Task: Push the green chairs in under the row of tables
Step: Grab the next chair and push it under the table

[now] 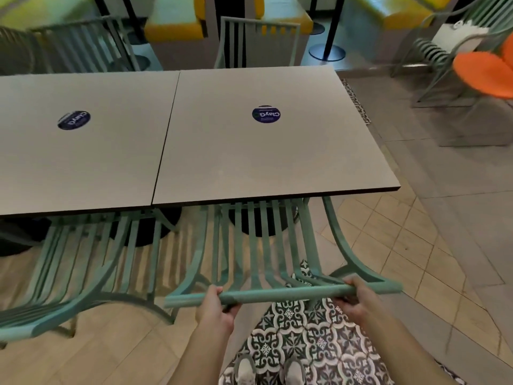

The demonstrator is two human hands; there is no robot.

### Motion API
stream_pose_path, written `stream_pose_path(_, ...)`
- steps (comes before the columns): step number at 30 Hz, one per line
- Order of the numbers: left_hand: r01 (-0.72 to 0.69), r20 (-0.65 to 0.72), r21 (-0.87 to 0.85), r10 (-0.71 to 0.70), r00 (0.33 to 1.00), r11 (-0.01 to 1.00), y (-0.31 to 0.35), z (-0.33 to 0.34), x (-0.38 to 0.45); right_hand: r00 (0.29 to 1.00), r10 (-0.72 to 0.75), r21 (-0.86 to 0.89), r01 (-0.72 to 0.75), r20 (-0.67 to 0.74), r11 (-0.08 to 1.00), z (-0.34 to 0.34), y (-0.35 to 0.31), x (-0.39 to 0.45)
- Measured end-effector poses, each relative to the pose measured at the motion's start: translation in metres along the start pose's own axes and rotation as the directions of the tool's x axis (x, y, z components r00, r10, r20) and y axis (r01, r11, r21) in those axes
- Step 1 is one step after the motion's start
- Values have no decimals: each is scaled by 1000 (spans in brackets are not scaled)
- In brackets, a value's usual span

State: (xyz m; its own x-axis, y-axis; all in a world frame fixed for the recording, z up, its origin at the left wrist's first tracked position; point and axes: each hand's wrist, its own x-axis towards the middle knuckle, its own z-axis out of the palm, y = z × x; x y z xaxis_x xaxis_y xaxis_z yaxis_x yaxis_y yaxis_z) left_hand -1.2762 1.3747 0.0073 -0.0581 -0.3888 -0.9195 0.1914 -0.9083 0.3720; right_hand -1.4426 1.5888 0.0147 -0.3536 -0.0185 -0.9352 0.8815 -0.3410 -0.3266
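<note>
A green slatted metal chair (263, 245) stands in front of me with its seat under the right grey table (277, 151). Both hands grip its top rail: my left hand (215, 307) near the rail's left end, my right hand (358, 298) near its right end. A second green chair (83, 262) stands to the left, its seat partly under the left grey table (77, 151). The two tables stand edge to edge in a row. Beyond them, two more green chairs face me, one at the middle (258, 43) and one at the left (83, 45).
Black round table bases (144, 232) stand under the tables. An orange seat (485, 73) and another green chair (444, 51) are at the far right. Yellow booth benches (177, 29) line the back. Patterned floor tiles (319, 343) lie under my feet.
</note>
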Motion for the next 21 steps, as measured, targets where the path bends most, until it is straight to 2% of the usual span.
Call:
stream_pose_path(11, 5, 6, -45, -5, 1000, 999, -28, 23, -6, 999, -38, -67, 36, -17, 997, -3, -37, 8)
stream_pose_path(21, 21, 72, 41, -23, 997, 999, -28, 24, -1, 999, -44, -28, 44, -5, 999, -4, -41, 13)
